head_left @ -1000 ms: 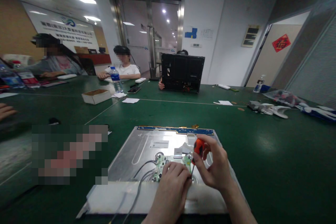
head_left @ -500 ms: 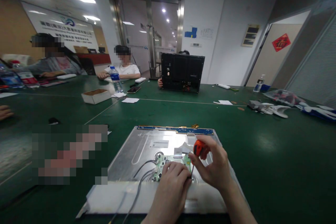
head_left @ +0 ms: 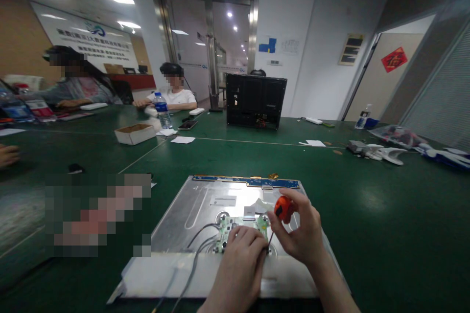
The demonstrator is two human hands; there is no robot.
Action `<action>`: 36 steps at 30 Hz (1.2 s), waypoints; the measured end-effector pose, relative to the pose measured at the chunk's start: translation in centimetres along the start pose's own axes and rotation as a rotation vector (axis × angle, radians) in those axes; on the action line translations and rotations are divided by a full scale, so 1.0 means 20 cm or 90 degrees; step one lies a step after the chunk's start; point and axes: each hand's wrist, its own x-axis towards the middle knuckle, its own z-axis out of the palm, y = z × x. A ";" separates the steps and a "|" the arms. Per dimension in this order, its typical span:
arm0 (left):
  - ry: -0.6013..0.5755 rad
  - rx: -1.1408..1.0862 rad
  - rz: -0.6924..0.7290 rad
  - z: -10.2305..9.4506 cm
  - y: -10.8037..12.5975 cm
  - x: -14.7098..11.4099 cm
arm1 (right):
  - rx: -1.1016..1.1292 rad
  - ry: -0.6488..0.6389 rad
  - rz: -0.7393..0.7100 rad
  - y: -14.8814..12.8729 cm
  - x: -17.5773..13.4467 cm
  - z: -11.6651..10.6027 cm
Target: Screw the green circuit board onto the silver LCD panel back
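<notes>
My right hand (head_left: 306,230) grips a screwdriver by its orange and black handle (head_left: 284,209), thumb on one side and fingers on the other. Its thin shaft slants down to the lower right corner of a green circuit board (head_left: 224,234). Over that board lies my left hand (head_left: 245,249), fingers together and bent, with the fingertips beside the screwdriver's tip. Whatever they pinch is hidden. The board sits on the back of a flat metal display panel (head_left: 176,220), which carries a blue circuit strip (head_left: 235,182) along its far edge. Grey cables (head_left: 198,254) leave the board's left side.
Across the green table (head_left: 385,215) stands a black monitor casing (head_left: 256,102), partly hiding a person. Two people sit at the far left. A white box (head_left: 135,134), a water bottle (head_left: 162,110) and a phone (head_left: 188,125) lie beyond the panel. Plastic parts (head_left: 378,150) are at right.
The screwdriver handle and my right hand have shifted slightly right, so the shaft leans more. My left hand stays put. The other person's hand no longer shows at the black casing's left edge.
</notes>
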 end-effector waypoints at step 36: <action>-0.022 0.039 -0.014 -0.01 0.01 0.00 | -0.004 -0.024 0.013 -0.01 0.01 -0.01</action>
